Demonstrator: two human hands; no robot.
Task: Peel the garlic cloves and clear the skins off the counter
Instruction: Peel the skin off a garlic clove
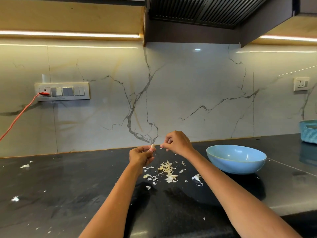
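I see the garlic clove (152, 146) held up above the dark bench (68, 186), in front of the marble wall, and it is pinched between the thumb and the curled fingers of my left hand (141, 156). Just beside it, to the right, my right hand (177, 143) is raised at nearly the same height; its fingers are bent and its fingertips pinch a small white piece of skin (161, 147), which is apart from the clove. Below both hands a heap of garlic skins (167, 170) lies scattered on the bench, with one bigger white scrap (197, 178) near my right forearm and some single flakes (25, 166) far to the left. To the right of the heap stands a light blue bowl (236, 158), and I cannot tell from this angle what is inside it. Further right, at the edge of the view, is a blue ribbed basket (308, 133). On the wall at the left is a switch panel (62, 91) with a red plug and an orange cable (18, 115) hanging down from it.
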